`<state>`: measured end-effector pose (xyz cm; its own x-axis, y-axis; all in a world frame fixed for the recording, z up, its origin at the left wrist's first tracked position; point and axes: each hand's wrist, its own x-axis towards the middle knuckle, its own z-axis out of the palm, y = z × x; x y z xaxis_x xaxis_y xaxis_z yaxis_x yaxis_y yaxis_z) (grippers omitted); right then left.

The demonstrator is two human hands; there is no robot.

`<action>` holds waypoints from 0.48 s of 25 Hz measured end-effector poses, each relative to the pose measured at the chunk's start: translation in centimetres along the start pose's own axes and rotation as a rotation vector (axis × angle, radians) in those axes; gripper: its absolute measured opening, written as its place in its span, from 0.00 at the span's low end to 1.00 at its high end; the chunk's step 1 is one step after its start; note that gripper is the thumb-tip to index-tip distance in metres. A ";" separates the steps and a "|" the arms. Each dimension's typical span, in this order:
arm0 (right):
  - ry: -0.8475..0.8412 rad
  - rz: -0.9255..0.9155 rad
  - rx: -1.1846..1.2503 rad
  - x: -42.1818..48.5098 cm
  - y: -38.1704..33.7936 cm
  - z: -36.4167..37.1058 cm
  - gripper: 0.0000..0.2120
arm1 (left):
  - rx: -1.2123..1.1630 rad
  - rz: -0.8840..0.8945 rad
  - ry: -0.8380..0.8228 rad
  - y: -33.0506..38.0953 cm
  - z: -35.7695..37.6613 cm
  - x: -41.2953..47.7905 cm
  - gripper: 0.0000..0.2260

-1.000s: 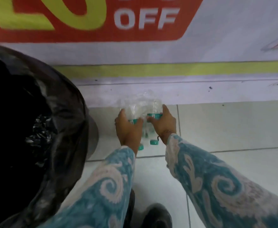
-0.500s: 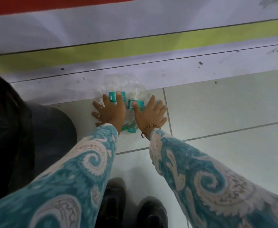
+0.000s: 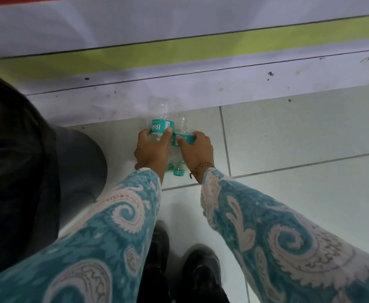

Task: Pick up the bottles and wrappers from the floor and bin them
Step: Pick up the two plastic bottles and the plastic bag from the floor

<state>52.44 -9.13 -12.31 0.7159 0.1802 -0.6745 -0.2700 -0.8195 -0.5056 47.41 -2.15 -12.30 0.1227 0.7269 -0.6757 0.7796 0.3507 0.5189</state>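
Two clear plastic bottles with teal labels and teal caps lie side by side on the white floor tiles, bases toward the wall. My left hand (image 3: 152,150) is closed around the left bottle (image 3: 161,125) below its label. My right hand (image 3: 197,149) grips the right bottle (image 3: 184,127) across its label. One teal cap (image 3: 178,172) shows between my wrists. The bin (image 3: 81,162), lined with a black bag (image 3: 15,171), stands at my left.
A white skirting and wall with a yellow-green stripe (image 3: 179,51) run just behind the bottles. My black shoes (image 3: 201,267) stand on the tiles below my arms. Open tile floor (image 3: 299,138) stretches to the right.
Half a second ago my fingers were spread flat over the bottles; now both hands have closed around them. The view has dropped toward the floor since one second ago.
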 end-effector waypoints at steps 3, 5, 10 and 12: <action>-0.076 0.081 0.036 -4.6 0.7 -2.1 0.19 | -0.025 -0.036 -0.027 -1.8 -2.1 -4.3 0.23; -0.132 0.105 0.002 -8.6 1.5 -3.4 0.18 | -0.016 -0.059 -0.026 -3.4 -4.0 -8.2 0.22; -0.251 0.169 -0.093 -17.4 3.2 -2.2 0.25 | -0.017 -0.194 0.009 -9.2 -10.2 -14.3 0.23; -0.338 0.198 -0.136 -20.6 4.3 -0.5 0.27 | 0.000 -0.224 0.038 -12.3 -13.1 -16.0 0.24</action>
<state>36.83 -16.62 -0.27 0.4008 0.1613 -0.9018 -0.2776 -0.9167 -0.2874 27.82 -10.39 -0.98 -0.0769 0.6527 -0.7537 0.7847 0.5060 0.3581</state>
